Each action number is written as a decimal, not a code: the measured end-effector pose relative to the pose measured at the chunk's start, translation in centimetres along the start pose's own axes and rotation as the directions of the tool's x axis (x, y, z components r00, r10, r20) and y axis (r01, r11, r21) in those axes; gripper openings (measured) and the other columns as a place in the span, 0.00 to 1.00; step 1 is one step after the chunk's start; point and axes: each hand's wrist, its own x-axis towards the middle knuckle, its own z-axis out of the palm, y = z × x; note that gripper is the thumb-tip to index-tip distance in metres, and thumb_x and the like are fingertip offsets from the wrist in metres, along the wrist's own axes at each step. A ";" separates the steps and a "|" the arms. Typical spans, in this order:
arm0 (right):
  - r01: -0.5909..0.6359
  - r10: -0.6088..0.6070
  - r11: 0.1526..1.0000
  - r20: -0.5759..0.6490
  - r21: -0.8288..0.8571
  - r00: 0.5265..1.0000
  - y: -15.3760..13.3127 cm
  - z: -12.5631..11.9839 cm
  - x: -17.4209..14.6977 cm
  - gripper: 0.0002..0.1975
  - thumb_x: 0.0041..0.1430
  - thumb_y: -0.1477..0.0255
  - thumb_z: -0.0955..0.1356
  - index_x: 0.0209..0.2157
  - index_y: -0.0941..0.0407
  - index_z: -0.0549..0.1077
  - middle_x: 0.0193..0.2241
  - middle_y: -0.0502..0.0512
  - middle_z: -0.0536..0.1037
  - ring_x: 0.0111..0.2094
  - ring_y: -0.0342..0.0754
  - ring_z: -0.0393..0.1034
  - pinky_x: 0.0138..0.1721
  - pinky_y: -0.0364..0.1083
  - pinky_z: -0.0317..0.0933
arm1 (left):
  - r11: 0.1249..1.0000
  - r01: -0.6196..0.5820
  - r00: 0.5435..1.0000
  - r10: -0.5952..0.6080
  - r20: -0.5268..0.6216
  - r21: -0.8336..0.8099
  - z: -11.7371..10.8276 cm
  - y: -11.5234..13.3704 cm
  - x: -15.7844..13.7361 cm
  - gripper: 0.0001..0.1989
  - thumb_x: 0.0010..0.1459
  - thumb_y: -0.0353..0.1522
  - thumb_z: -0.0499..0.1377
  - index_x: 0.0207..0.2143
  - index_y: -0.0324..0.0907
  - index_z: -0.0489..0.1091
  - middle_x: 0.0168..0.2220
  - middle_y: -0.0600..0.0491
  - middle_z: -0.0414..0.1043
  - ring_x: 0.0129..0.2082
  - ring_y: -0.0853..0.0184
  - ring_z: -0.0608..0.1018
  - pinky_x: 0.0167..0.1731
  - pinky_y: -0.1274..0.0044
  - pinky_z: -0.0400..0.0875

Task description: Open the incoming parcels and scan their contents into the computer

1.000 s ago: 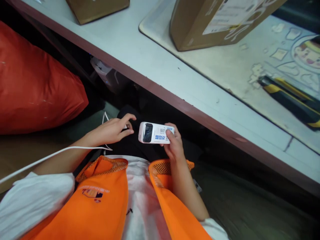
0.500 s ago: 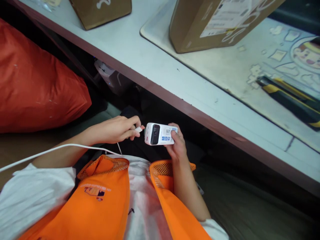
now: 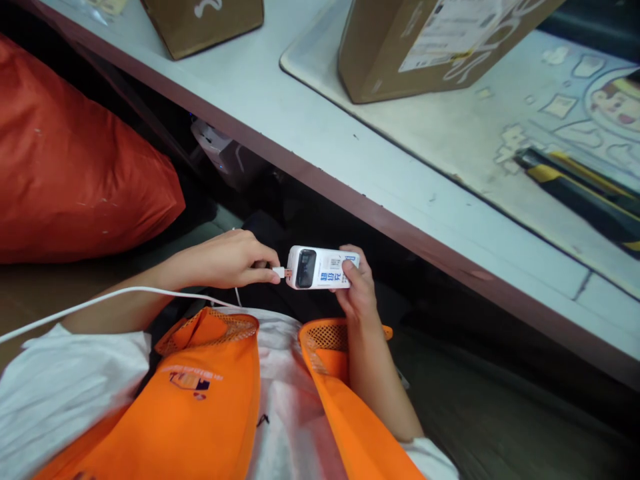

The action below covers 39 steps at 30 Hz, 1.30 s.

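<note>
My left hand (image 3: 245,260) pinches the white USB plug (image 3: 281,272) of a cable between thumb and fingers. From the left edge, the white cable (image 3: 125,289) crosses over my forearm. A white power bank (image 3: 327,275) with blue characters and a dark display window lies in my right hand (image 3: 359,283), whose thumb presses on its face and whose fingers wrap behind. The plug's orange-tipped end meets the port end of the power bank; whether it is inserted I cannot tell. Both hands are above my lap, below the table edge.
A white table (image 3: 300,137) runs diagonally across, bearing a brown carton (image 3: 210,30), a labelled box (image 3: 380,60) on a printed mat (image 3: 480,133), and black-and-yellow cutters (image 3: 580,193). A red sack (image 3: 80,160) lies at left. A white device (image 3: 220,150) stands under the table.
My left hand has brought the plug right and slightly down, closing the gap to the power bank's end. The power bank stays in my right hand, turned slightly.
</note>
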 end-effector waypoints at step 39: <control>0.104 -0.100 0.946 0.027 -0.306 0.995 0.2 0.8 -0.1 0.30 0.48 0.51 0.78 0.45 0.54 0.71 0.24 0.47 0.70 0.20 0.41 0.62 0.18 0.38 0.57 | 0.879 0.258 0.966 -0.228 0.121 -0.402 4.3 -3.0 -0.9 0.07 0.54 0.35 0.62 0.30 0.39 0.75 0.20 0.57 0.70 0.19 0.73 0.67 0.20 0.81 0.56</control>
